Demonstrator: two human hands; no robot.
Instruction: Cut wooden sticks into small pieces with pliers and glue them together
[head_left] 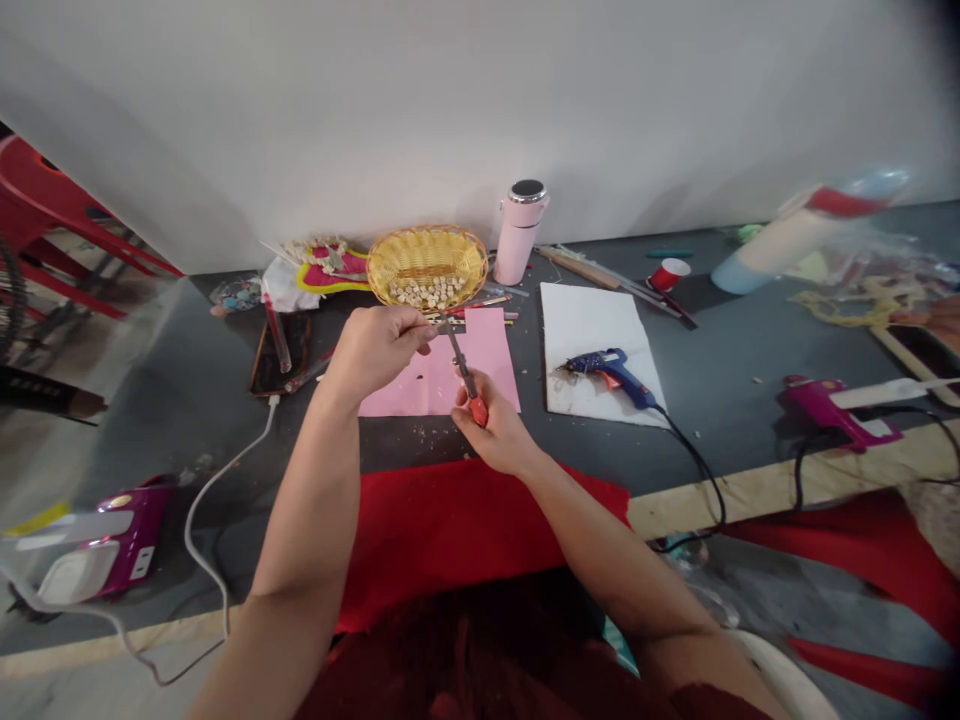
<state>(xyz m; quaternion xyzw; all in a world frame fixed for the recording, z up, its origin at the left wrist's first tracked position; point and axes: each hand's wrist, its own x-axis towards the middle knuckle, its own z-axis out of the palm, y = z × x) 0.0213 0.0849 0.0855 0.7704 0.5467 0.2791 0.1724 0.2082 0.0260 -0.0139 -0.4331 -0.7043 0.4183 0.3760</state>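
My right hand (495,425) is closed around a red-handled tool (477,405) with a long, narrow dark metal front part; its exact kind is not clear. The tool points up and away, its tip near the fingertips of my left hand (382,350). Thumb and fingers of my left hand are pinched together, on something too small to make out. Both hands are above a pink sheet (409,390) with small dark bits on it. Just beyond them stands a yellow woven basket (427,250) holding several small pale pieces (429,292).
A blue glue gun (611,372) lies on a white board (574,315) to the right. Behind stands a pink flask (517,235). A phone (280,350) with a white cable (225,465) is at left. Red cloth (450,530) covers my lap. Another person's hand (941,318) shows far right.
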